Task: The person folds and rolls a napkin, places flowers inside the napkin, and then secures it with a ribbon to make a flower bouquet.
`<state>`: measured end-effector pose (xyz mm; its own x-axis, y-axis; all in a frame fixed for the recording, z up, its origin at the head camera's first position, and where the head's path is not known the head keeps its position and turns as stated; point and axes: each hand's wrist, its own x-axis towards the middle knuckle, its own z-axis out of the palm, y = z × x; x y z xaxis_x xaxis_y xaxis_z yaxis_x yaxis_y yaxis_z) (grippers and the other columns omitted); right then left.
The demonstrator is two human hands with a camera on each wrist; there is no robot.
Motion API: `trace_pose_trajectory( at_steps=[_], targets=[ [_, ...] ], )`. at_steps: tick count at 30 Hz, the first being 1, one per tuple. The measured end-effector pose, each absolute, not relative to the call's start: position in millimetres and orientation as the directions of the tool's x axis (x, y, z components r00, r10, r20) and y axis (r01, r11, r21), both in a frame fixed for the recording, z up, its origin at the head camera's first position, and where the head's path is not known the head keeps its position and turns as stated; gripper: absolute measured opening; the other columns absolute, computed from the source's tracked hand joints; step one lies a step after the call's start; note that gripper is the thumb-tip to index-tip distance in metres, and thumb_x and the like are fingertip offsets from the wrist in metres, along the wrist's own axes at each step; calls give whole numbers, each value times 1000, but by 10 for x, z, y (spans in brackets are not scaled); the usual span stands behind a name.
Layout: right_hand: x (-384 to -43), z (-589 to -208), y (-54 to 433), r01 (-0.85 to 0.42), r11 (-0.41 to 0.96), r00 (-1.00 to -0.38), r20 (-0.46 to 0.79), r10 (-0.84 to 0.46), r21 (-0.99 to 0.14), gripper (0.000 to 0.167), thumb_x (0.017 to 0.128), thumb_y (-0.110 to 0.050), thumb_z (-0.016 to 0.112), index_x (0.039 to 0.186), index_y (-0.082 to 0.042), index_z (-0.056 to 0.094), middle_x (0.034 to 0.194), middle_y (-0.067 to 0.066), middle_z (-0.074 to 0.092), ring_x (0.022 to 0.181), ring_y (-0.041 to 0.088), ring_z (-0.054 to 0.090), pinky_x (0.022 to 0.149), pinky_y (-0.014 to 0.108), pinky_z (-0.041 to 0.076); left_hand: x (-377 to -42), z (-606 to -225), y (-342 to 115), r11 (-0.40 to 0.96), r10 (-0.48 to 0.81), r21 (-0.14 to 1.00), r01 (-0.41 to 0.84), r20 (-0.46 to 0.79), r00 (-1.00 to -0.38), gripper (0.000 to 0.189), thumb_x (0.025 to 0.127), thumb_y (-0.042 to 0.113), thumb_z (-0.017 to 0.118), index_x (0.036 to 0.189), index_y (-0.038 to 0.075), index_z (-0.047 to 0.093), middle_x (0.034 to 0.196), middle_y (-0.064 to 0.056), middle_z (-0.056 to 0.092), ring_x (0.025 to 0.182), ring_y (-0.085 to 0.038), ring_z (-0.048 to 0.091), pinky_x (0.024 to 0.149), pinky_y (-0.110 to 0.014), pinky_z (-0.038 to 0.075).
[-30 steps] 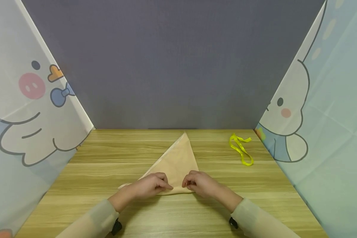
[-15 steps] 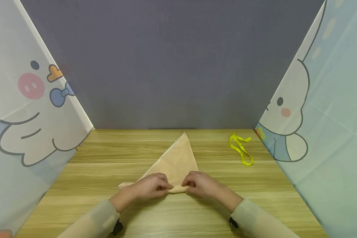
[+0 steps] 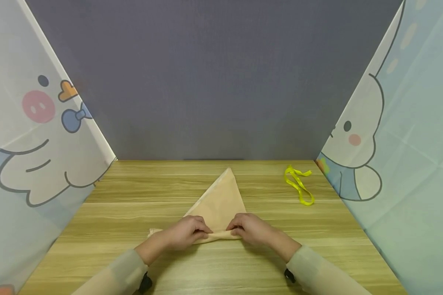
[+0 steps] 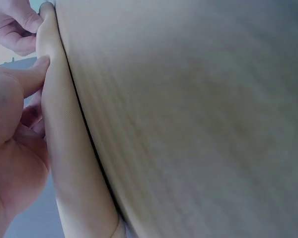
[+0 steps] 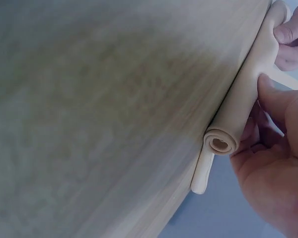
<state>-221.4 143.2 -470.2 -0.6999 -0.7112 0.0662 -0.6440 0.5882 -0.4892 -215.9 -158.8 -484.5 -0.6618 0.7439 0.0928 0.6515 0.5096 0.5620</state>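
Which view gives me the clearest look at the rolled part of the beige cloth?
The right wrist view: it shows the rolled part close up, its spiral end facing the camera. The left wrist view shows its side but not that spiral; the head view, a small band partly covered by the left hand.

Bare table (image 3: 266,184) between the beige cloth (image 3: 219,200) and the yellow ribbon (image 3: 300,187) leaves room for a hand to pass. The left hand (image 3: 188,232) and right hand (image 3: 252,229) block most of the cloth's rolled near edge, with a narrow gap between them, while a grey panel (image 3: 214,82) bounds the table's far side.
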Motion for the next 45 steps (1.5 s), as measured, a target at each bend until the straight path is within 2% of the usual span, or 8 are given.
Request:
trace_pose_trajectory(
  at_steps=[4, 8, 14, 27, 32, 37, 42, 45],
  targets=[
    [-2211, -4698, 1424, -648, 592, -702, 74, -708, -479, 12, 104, -12, 75, 110, -13, 85, 100, -4, 67, 87, 0, 56, 78, 22, 52, -2175, -4818, -1569, 530, 719, 587, 612, 72, -692, 13, 106, 17, 73, 115, 13, 81, 107, 3, 77, 98, -3, 68, 85, -24, 60],
    [-2213, -4701, 1408, -647, 604, -706, 66, -705, -466, 12, 104, -10, 75, 111, -13, 83, 100, -4, 68, 87, 1, 56, 78, 23, 52, -2173, -4805, -1555, 541, 702, 577, 612, 90, -706, 5, 104, 16, 76, 108, 18, 76, 102, 7, 73, 93, -1, 65, 82, -25, 58],
    [-2223, -4714, 1398, -660, 579, -690, 83, -719, -479, 16, 102, -4, 75, 107, -18, 70, 101, -2, 70, 93, 6, 61, 82, 26, 55, -2179, -4799, -1554, 538, 702, 584, 608, 89, -706, 4, 103, 16, 78, 103, 18, 75, 98, 8, 77, 91, -1, 68, 79, -25, 58],
    [-2239, -4703, 1406, -648, 574, -687, 60, -724, -502, 12, 104, -7, 75, 105, -19, 72, 102, -4, 69, 93, 4, 60, 81, 24, 54, -2196, -4789, -1579, 577, 701, 556, 598, 38, -712, 10, 105, 27, 77, 97, 23, 72, 84, 16, 72, 74, 6, 57, 69, -22, 52],
    [-2245, -4701, 1410, -636, 582, -699, 59, -712, -506, 9, 103, -7, 75, 100, -16, 76, 100, -5, 67, 89, 2, 58, 79, 22, 53, -2218, -4809, -1580, 554, 711, 569, 608, 57, -701, 8, 103, 24, 79, 96, 21, 76, 90, 14, 69, 81, 5, 57, 74, -21, 53],
    [-2240, -4689, 1404, -642, 592, -702, 63, -709, -488, 10, 103, -7, 76, 100, -16, 79, 97, -7, 65, 85, -2, 54, 76, 21, 52, -2235, -4836, -1573, 491, 737, 587, 644, 115, -666, 6, 100, 14, 81, 104, 14, 77, 102, 6, 67, 91, 1, 59, 81, -21, 58],
    [-2232, -4659, 1407, -663, 592, -691, 73, -719, -458, 11, 102, -7, 77, 104, -15, 83, 98, -6, 70, 84, -1, 57, 75, 20, 52, -2239, -4860, -1586, 448, 772, 524, 724, 181, -609, 7, 99, 8, 81, 106, 9, 82, 100, 2, 74, 91, 0, 63, 79, -20, 58],
    [-2228, -4654, 1406, -672, 597, -690, 79, -719, -438, 11, 102, -8, 77, 106, -15, 85, 97, -6, 71, 82, -2, 56, 74, 19, 52, -2225, -4863, -1596, 456, 773, 509, 730, 180, -608, 9, 100, 7, 80, 107, 8, 85, 99, 3, 73, 90, 2, 61, 79, -18, 56]
  ],
)
